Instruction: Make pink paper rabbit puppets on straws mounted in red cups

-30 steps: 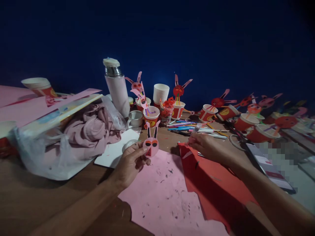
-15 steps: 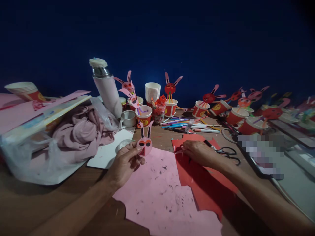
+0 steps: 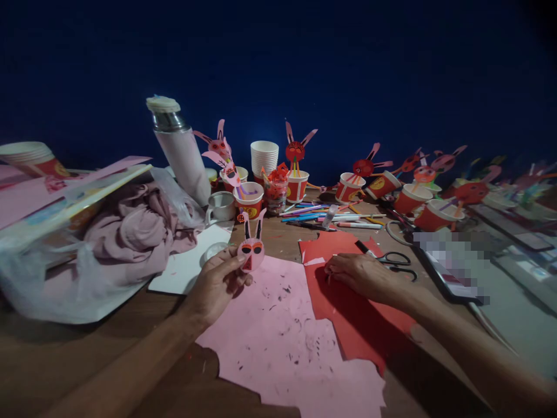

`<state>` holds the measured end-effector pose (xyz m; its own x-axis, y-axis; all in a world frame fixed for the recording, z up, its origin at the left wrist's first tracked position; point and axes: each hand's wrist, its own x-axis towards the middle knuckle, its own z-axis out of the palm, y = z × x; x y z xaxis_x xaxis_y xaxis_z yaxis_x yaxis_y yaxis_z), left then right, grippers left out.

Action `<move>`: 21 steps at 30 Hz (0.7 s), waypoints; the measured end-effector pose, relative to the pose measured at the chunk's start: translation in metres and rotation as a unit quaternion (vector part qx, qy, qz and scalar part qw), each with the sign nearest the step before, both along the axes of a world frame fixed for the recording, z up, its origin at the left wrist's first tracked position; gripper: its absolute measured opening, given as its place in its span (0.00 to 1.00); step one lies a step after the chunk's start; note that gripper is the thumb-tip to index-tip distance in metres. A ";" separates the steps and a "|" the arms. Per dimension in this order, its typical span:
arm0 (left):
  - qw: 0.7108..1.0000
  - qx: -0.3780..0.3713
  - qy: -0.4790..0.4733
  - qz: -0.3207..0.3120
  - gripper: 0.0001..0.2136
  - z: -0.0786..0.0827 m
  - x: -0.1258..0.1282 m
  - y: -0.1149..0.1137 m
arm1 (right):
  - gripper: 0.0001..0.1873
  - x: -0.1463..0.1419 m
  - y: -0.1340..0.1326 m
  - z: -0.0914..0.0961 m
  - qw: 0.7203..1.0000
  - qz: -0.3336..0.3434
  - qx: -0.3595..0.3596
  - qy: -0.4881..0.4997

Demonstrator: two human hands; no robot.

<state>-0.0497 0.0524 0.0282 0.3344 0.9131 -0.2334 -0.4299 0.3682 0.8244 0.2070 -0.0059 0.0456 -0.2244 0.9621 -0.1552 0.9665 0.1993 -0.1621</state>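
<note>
My left hand (image 3: 215, 284) pinches a small pink paper rabbit face (image 3: 251, 251) with two upright ears, holding it above a pink paper sheet (image 3: 287, 342). My right hand (image 3: 359, 274) lies knuckles up on a red paper sheet (image 3: 348, 307), fingers curled together at the sheet's left edge; whatever is under the fingertips is too small to name. Black scissors (image 3: 394, 261) lie just beyond that hand.
A thermos (image 3: 180, 151), a metal mug (image 3: 220, 206), a stack of white cups (image 3: 264, 157) and several red cups with paper rabbits (image 3: 298, 174) line the back. Coloured pens (image 3: 324, 215) lie scattered. A plastic bag with pink cloth (image 3: 117, 232) sits left, a dark tablet (image 3: 452, 267) right.
My right hand drew back from the pens toward me and settled on the red sheet. The view shifted right, uncovering the scissors. My left hand kept the rabbit face.
</note>
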 end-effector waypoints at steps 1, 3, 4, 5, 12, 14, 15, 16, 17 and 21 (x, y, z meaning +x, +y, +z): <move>1.000 0.002 0.002 0.000 0.08 0.000 0.000 0.000 | 0.09 -0.001 0.000 -0.004 1.000 0.001 0.001 0.000; 1.000 0.009 0.002 -0.004 0.08 0.000 0.001 0.000 | 0.10 -0.002 0.000 -0.009 1.000 0.003 0.004 -0.004; 1.000 0.010 0.001 -0.007 0.07 -0.001 0.001 0.000 | 0.10 -0.001 0.000 -0.010 1.000 0.000 0.008 -0.008; 1.000 0.009 0.000 -0.011 0.07 -0.002 0.000 0.001 | 0.10 -0.001 0.000 -0.010 1.000 -0.002 0.011 -0.010; 1.000 0.010 -0.006 -0.023 0.06 -0.008 -0.003 0.004 | 0.09 -0.005 0.015 0.000 0.999 -0.020 0.026 0.000; 1.000 0.011 -0.007 -0.029 0.06 -0.007 -0.003 0.004 | 0.08 -0.011 0.023 0.000 1.000 -0.009 0.018 0.005; 0.999 0.011 -0.008 -0.030 0.07 -0.007 -0.003 0.003 | 0.08 -0.014 0.026 -0.001 1.000 -0.003 0.012 0.006; 1.000 0.009 -0.008 -0.028 0.07 -0.006 -0.003 0.003 | 0.07 -0.017 0.029 -0.001 1.000 0.002 0.006 0.006; 1.000 0.006 -0.008 -0.022 0.08 -0.005 -0.003 0.002 | 0.07 -0.020 0.031 -0.002 1.000 0.008 -0.001 0.006; 1.000 -0.003 0.004 -0.003 0.10 -0.002 -0.001 0.001 | 0.11 -0.022 0.032 -0.002 0.999 0.029 -0.014 0.010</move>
